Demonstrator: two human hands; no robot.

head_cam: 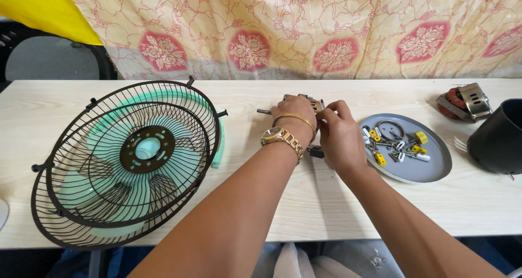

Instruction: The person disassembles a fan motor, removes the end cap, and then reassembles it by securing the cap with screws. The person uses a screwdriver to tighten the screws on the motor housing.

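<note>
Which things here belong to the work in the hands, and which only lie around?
In use: left hand, right hand, small metal part, tray of screws.
Lying about: fan grilles, green fan blade, motor piece, black housing.

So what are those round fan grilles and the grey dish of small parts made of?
The fan grilles look like thin wire, painted dark with a slight sheen. The grey dish looks like smooth matte metal or plastic; its even, dull surface leaves that open.

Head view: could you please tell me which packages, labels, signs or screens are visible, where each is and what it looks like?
None are in view. The table carries only bare parts: black fan guards on the left and a grey tray of small hardware on the right.
</note>
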